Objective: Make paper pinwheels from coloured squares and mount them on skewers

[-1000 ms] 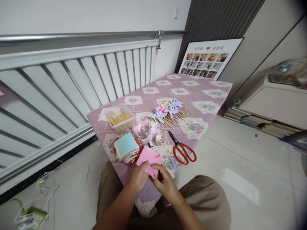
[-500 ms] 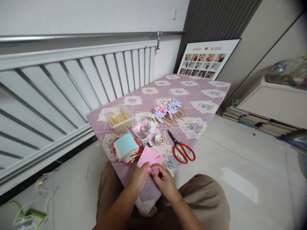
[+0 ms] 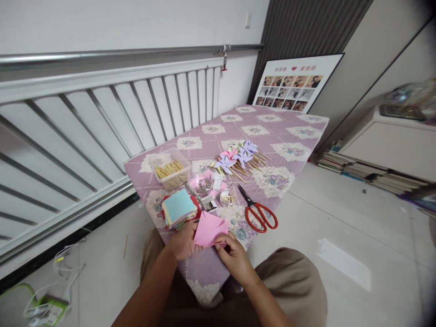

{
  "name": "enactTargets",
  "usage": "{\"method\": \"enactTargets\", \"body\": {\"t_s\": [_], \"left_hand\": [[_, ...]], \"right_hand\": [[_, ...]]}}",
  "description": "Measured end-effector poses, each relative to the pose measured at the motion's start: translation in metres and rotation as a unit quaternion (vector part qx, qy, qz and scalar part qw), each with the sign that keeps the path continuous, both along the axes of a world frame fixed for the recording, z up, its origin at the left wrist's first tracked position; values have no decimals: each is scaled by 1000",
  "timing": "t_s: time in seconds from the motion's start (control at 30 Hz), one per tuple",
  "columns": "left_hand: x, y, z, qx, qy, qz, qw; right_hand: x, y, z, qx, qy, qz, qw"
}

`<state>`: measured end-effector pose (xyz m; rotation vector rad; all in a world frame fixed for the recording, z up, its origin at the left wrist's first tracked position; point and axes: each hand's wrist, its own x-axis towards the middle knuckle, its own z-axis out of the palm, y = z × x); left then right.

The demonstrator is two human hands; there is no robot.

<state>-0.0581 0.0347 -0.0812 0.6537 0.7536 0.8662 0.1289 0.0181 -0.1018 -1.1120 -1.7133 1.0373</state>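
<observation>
- Pink sheet (image 3: 210,229), head view: held above the near end of the cloth-covered counter (image 3: 200,270), just beside the stack of coloured paper (image 3: 180,204).
- Right hand (image 3: 235,259): fingers and thumb pinched narrow on the sheet's near right corner.
- Left hand (image 3: 182,243): at the sheet's left edge, some fingers apparently beneath; whether they grip or merely support, I cannot tell.
- Sheet condition: slits appear to run inward; their ends are too small to verify.
- Handling, in my judgement: the work in hand is at the pinched corner. Bear the sheet from below with the left, pinch lightly with the right, and avoid outward pull, which could lengthen a slit.
- Surroundings: red-handled scissors (image 3: 261,215) lie to the right, apart from both hands; paper pinwheels (image 3: 235,156) lie farther off.
</observation>
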Motion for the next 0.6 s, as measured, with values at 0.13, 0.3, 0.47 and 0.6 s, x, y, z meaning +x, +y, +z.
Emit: {"method": "enactTargets", "body": {"t_s": [0.13, 0.3, 0.47, 0.6], "left_hand": [[2, 7, 0, -4, 68, -7, 998], [10, 10, -5, -6, 166, -6, 986], [13, 10, -13, 16, 246, 6, 969], [18, 7, -12, 1, 269, 28, 963]], "right_hand": [[1, 0, 4, 5, 0, 31, 999], [1, -1, 9, -7, -20, 28, 999], [1, 0, 11, -28, -22, 17, 999], [0, 2, 11, -36, -14, 16, 999]]}}
